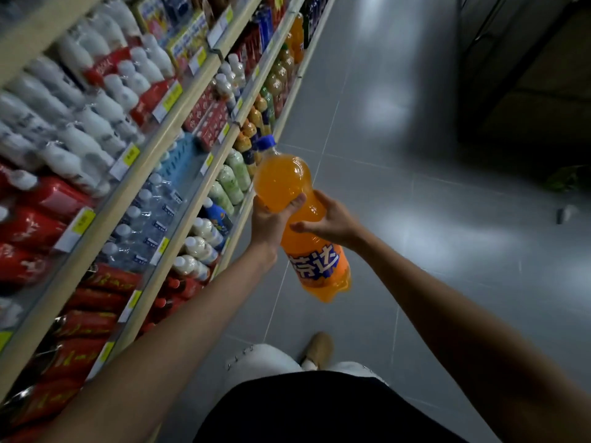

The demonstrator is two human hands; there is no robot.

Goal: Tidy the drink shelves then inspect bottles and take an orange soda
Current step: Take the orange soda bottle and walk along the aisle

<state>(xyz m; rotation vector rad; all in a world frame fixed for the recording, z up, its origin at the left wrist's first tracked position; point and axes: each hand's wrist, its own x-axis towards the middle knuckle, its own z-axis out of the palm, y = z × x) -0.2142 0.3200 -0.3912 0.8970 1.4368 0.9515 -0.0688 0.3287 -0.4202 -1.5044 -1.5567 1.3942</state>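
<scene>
A large orange soda bottle [284,180] with a blue cap and an orange label with blue-white lettering hangs tilted in the aisle, cap pointing away from me. My left hand [270,220] grips its upper body from the left, thumb curled over the front. My right hand [332,219] holds the bottle's waist from the right, fingers wrapped behind it. The drink shelves [192,174] run along my left, packed with bottles.
The shelves hold white milk bottles [80,139], red packs [86,324], water bottles [147,225] and more orange bottles [297,36] further down. Grey tiled floor [399,219] stretches ahead. Dark fixtures [524,91] stand at the right. My foot [318,350] is below.
</scene>
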